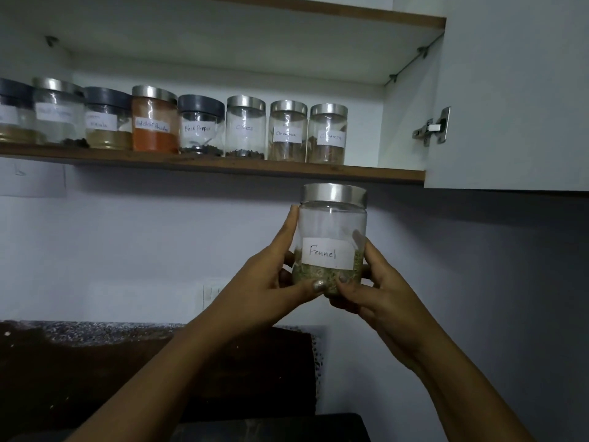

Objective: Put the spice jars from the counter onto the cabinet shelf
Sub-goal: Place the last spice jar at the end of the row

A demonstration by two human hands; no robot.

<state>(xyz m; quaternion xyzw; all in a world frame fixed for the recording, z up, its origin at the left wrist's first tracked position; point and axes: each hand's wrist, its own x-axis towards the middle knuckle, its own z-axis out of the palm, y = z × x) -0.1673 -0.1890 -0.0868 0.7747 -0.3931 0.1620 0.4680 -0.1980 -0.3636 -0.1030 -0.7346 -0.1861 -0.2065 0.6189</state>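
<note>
Holding: left hand (271,282) and right hand (379,291) both curl round the fennel jar (331,231), thumbs close together on its lower front.
Fennel jar: upright, steel lid on, in the air just below the shelf (223,165), near its right end.
Shelf: row of labelled jars (245,129) standing side by side.
Cabinet door (510,90): swung open at right.

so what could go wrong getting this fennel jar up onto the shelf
1. The Fennel jar sits just under the front edge of the shelf, so lifting it straight up could knock its lid on the wood.
2. The free spot is beside the right Cinnamon jar; sliding in carelessly might bump it.
3. The left hand and right hand both grip low on the glass, so the jar could tip or slip while rising.
</note>
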